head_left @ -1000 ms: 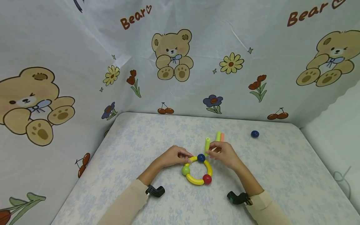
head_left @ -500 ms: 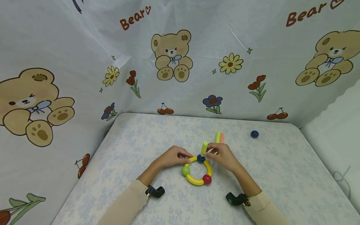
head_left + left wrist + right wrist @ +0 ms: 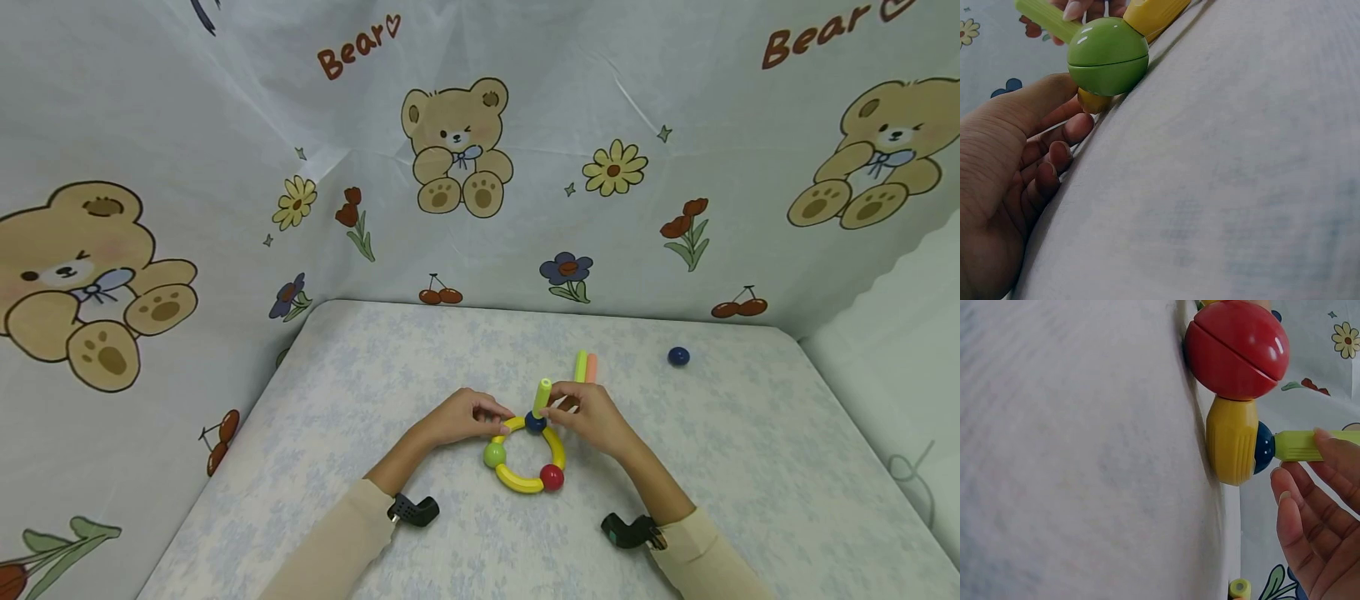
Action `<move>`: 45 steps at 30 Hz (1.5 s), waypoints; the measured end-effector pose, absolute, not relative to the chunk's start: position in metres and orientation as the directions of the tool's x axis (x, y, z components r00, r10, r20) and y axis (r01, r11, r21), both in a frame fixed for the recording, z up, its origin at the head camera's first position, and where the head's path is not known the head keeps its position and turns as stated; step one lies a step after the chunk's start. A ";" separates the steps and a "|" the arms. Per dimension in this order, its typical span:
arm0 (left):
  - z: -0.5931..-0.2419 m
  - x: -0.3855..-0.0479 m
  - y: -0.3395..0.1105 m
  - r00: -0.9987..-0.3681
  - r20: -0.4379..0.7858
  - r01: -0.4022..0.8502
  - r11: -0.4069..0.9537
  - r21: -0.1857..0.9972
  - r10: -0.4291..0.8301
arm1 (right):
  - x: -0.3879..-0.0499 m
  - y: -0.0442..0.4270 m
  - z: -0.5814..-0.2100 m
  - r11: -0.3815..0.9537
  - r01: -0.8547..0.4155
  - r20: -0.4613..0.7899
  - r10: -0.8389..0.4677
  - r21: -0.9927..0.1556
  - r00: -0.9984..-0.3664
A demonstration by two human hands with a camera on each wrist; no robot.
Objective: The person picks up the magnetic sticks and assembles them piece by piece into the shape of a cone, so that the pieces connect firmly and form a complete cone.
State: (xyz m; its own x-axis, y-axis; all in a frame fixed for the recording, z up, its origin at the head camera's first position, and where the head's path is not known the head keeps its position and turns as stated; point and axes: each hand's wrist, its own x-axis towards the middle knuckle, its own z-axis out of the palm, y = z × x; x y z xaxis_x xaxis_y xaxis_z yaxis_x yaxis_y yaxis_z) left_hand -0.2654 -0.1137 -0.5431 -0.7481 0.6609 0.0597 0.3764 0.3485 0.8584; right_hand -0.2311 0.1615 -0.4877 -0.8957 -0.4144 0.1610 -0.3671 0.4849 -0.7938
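Observation:
A ring of curved yellow rods (image 3: 519, 481) and balls lies on the table: a green ball (image 3: 494, 454) at left, a red ball (image 3: 552, 477) at front right, a blue ball (image 3: 535, 423) at the back. My left hand (image 3: 467, 415) pinches the yellow rod between the green and blue balls. With thumb and fingers, my right hand (image 3: 592, 417) holds a lime-green rod (image 3: 542, 398) upright, slightly tilted, its lower end touching the top of the blue ball. The right wrist view shows that rod (image 3: 1297, 446) meeting the blue ball (image 3: 1264, 449).
Behind my right hand lie another lime-green rod (image 3: 581, 365) and a salmon-pink rod (image 3: 592, 367), side by side. A loose blue ball (image 3: 678, 357) sits at the back right of the table (image 3: 420, 350). A printed cloth (image 3: 525, 233) hangs behind the table.
My right hand has moved slightly left and down, bringing the lime-green rod from beside the blue ball onto its top. My left hand and the ring have stayed in place.

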 end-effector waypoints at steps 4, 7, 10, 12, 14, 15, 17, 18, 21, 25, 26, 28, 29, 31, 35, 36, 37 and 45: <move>-0.542 -0.266 -0.115 -0.749 0.063 0.379 0.350 0.857 0.659 | -0.233 0.161 -0.488 0.489 -0.369 0.155 -0.423 -0.790 -0.893; -0.542 -0.266 -0.115 -0.748 0.067 0.379 0.342 0.860 0.661 | -0.233 0.162 -0.487 0.491 -0.369 0.143 -0.438 -0.789 -0.888; -0.542 -0.266 -0.114 -0.744 0.071 0.380 0.333 0.863 0.665 | -0.233 0.166 -0.486 0.507 -0.364 0.125 -0.444 -0.782 -0.887; -0.542 -0.266 -0.114 -0.740 0.073 0.383 0.331 0.862 0.668 | -0.234 0.169 -0.485 0.521 -0.354 0.113 -0.437 -0.777 -0.892; -0.541 -0.266 -0.114 -0.740 0.077 0.388 0.331 0.860 0.668 | -0.235 0.173 -0.485 0.538 -0.339 0.106 -0.417 -0.771 -0.903; -0.541 -0.266 -0.114 -0.740 0.078 0.390 0.331 0.859 0.668 | -0.236 0.176 -0.485 0.545 -0.333 0.105 -0.407 -0.770 -0.908; -0.541 -0.265 -0.114 -0.741 0.081 0.390 0.330 0.860 0.666 | -0.238 0.181 -0.484 0.551 -0.315 0.105 -0.378 -0.772 -0.920; -0.541 -0.265 -0.115 -0.744 0.081 0.390 0.332 0.859 0.663 | -0.239 0.183 -0.483 0.553 -0.306 0.106 -0.363 -0.775 -0.926; -0.542 -0.264 -0.115 -0.762 0.071 0.374 0.348 0.860 0.644 | -0.241 0.191 -0.483 0.568 -0.263 0.101 -0.300 -0.780 -0.949; -0.546 -0.262 -0.116 -0.788 0.062 0.357 0.373 0.857 0.612 | -0.247 0.203 -0.486 0.601 -0.167 0.068 -0.184 -0.782 -0.981; -0.547 -0.262 -0.115 -0.791 0.063 0.355 0.373 0.857 0.608 | -0.249 0.206 -0.487 0.612 -0.142 0.058 -0.154 -0.778 -0.986; -0.549 -0.261 -0.115 -0.796 0.066 0.356 0.376 0.856 0.602 | -0.254 0.211 -0.489 0.631 -0.106 0.045 -0.112 -0.769 -0.993; -0.549 -0.261 -0.115 -0.798 0.067 0.356 0.378 0.855 0.599 | -0.257 0.214 -0.490 0.643 -0.095 0.041 -0.098 -0.760 -0.994; -0.550 -0.261 -0.115 -0.802 0.068 0.356 0.384 0.852 0.594 | -0.263 0.218 -0.491 0.657 -0.082 0.041 -0.078 -0.749 -0.996; -0.549 -0.262 -0.115 -0.808 0.070 0.360 0.397 0.844 0.585 | -0.278 0.224 -0.492 0.688 -0.069 0.031 -0.067 -0.723 -0.997; -0.549 -0.263 -0.115 -0.808 0.070 0.361 0.397 0.844 0.585 | -0.281 0.225 -0.492 0.696 -0.058 0.022 -0.062 -0.715 -0.998; -0.548 -0.263 -0.115 -0.806 0.070 0.361 0.393 0.846 0.588 | -0.285 0.226 -0.492 0.707 -0.043 0.005 -0.056 -0.706 -0.998; -0.544 -0.264 -0.113 -0.778 0.092 0.393 0.367 0.843 0.621 | -0.302 0.221 -0.493 0.766 0.026 -0.100 -0.049 -0.642 -0.994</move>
